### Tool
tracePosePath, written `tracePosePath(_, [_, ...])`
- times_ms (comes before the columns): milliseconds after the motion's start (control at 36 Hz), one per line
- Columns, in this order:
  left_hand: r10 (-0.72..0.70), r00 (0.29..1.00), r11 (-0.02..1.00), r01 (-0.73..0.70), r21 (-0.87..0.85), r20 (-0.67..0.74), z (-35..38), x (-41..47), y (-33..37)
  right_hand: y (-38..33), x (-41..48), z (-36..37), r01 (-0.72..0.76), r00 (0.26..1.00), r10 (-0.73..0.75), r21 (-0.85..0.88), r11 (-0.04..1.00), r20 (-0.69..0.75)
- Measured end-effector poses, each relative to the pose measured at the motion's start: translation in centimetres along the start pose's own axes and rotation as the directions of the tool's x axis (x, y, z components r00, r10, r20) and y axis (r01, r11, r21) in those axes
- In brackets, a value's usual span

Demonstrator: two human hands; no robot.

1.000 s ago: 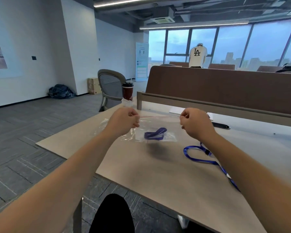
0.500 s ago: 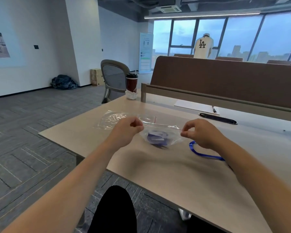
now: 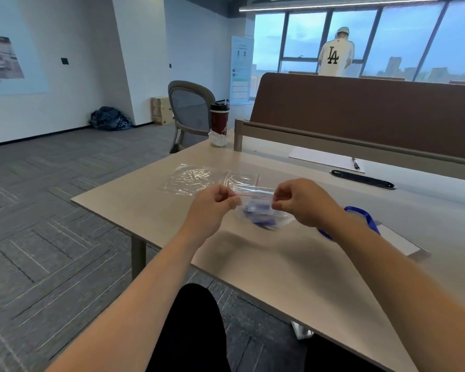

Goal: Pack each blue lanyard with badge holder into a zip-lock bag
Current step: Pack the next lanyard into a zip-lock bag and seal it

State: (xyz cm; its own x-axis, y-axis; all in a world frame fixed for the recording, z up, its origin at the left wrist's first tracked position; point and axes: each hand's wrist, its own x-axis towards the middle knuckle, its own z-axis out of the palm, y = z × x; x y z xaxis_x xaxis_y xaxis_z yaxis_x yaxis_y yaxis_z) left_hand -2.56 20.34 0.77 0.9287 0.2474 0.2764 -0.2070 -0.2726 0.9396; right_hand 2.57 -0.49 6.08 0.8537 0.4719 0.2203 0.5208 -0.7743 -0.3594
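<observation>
Bag (image 3: 283, 220): clear, with a red zip strip along the top edge, held over the bench (image 3: 279, 267). Left hand (image 3: 212, 208) pinches the strip's left end; right hand (image 3: 304, 202) pinches the right end. Lanyard (image 3: 258, 210) inside: blue, bunched, blurred. Second lanyard (image 3: 363, 216) lies behind the right wrist. Spare bags (image 3: 199, 178) lie flat beyond.

Glossy clear plastic bag (image 3: 266, 218); matt table (image 3: 279, 264)

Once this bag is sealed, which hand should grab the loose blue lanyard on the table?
Probably the right hand: the loose lanyard lies beside its wrist; the left hand is across the bag.
</observation>
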Motion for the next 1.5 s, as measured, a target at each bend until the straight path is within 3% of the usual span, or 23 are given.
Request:
tracePosePath(195, [-0.037, 0.997, 0.996, 0.042, -0.075, 0.065, -1.1, -0.6, -0.8, -0.7, 0.6, -0.1, -0.026, 0.997, 0.032, -0.074, 0.997, 0.075])
tracePosePath(362, [-0.006, 0.998, 1.0, 0.004, -0.027, -0.06, -0.5, -0.5, -0.2, -1.9, 0.8, 0.1, 0.038, 0.996, -0.039, 0.009, 0.999, 0.075])
tracePosePath(556, [0.002, 0.999, 0.996, -0.006, -0.09, -0.054, 0.1, -0.2, -0.4, -3.5, 1.0, 0.5, 0.103, 0.994, -0.105, 0.05, 0.993, 0.034])
tracePosePath(834, [-0.009, 0.999, 0.989, 0.003, -0.146, -0.043, -0.1, -0.7, -0.4, -3.7, 2.0, 0.6, 0.08, 0.991, -0.083, 0.033, 0.996, 0.106])
tracePosePath(1140, [0.05, 0.995, 0.999, -0.049, 0.01, -0.092, -0.1, -0.3, -0.8, -4.1, 2.4, 1.6, 0.106, 0.992, -0.109, 0.036, 0.994, 0.071])
tracePosePath(1502, [0.09, 0.987, 0.996, -0.087, 0.023, -0.134, 0.4, -0.5, -0.5, -5.6, 3.2, 2.1, 0.141, 0.987, -0.143, 0.03, 0.99, 0.074])
